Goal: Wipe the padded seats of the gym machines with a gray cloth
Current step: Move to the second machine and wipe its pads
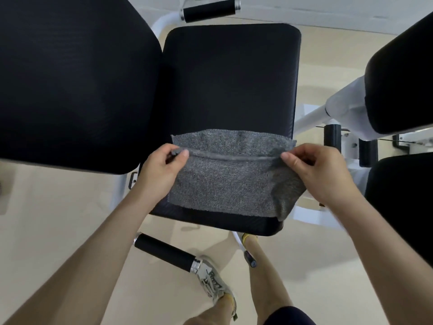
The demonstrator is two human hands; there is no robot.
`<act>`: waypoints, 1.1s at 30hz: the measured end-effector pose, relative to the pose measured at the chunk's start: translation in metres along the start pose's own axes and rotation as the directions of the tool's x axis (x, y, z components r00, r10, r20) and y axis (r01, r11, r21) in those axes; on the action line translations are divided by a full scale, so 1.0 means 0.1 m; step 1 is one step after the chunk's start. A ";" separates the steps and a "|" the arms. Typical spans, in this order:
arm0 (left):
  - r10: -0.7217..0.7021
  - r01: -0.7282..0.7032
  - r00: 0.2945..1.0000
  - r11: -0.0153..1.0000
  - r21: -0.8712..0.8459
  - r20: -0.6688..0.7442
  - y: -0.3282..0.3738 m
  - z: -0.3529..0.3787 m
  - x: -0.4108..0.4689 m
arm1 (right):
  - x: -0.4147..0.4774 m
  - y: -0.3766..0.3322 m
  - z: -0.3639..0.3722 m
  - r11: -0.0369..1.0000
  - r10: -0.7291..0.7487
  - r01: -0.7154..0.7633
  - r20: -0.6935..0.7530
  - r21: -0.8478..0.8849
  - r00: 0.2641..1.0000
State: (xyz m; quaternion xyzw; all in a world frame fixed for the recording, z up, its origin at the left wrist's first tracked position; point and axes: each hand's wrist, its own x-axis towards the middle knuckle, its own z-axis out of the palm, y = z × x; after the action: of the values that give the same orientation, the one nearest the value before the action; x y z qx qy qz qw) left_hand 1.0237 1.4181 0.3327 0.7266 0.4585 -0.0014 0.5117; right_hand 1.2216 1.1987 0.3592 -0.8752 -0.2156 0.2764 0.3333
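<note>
A gray cloth (232, 181) lies over the near end of a black padded seat (229, 85), with its near half doubled over the far half. My left hand (161, 170) pinches the cloth's left corner between thumb and fingers. My right hand (318, 172) pinches the right corner the same way. The folded edge stretches straight between both hands, and a loose corner hangs off the seat's near right edge. A larger black back pad (75, 83) stands to the left of the seat.
Black foam handles sit at the far side (210, 10) and near my feet (166, 253). More black pads (403, 83) and a white frame tube (328, 113) fill the right side. My legs and a gray shoe (215, 285) stand on the beige floor below the seat.
</note>
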 end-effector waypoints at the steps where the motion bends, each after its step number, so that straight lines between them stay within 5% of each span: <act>1: 0.010 -0.010 0.999 1.000 -0.006 -0.053 0.02 0.03 0.06 | 0.05 0.00 -0.01 1.000 -0.007 0.007 -0.037 -0.015 0.999; 5: -0.025 0.006 0.975 0.996 -0.084 -0.219 0.19 0.14 0.24 | 0.21 -0.06 0.02 0.989 -0.039 0.017 -0.142 -0.149 0.989; 10: 0.013 0.024 0.908 0.996 0.085 -0.418 0.24 0.27 0.44 | 0.43 -0.06 0.07 0.980 -0.107 0.068 -0.201 -0.188 0.974; 17: 0.107 0.039 0.940 0.910 0.413 -0.324 0.10 0.29 0.39 | 0.52 -0.11 -0.05 0.978 -0.021 0.027 0.035 -0.205 0.999; 25: -0.112 0.178 0.954 0.958 0.226 -0.277 0.03 0.12 0.06 | 0.63 -0.53 0.02 0.806 -0.095 0.273 0.341 -0.525 0.935; 29: -0.185 0.201 0.912 0.980 0.005 -0.365 -0.30 -0.11 -0.36 | 0.55 -0.83 0.21 0.804 -0.180 0.408 0.476 -0.433 0.861; 33: -0.206 0.173 0.836 0.979 -0.111 -0.509 -0.54 -0.45 -0.71 | 0.24 -1.20 0.36 0.877 -0.183 0.434 0.689 -0.208 0.701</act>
State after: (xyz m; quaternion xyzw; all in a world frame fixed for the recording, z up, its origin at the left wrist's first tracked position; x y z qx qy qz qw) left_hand 0.9255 1.4075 0.3474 0.6354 0.6485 0.1572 0.3886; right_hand 1.1935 1.3108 0.4127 -0.7191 -0.5099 0.4578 0.1157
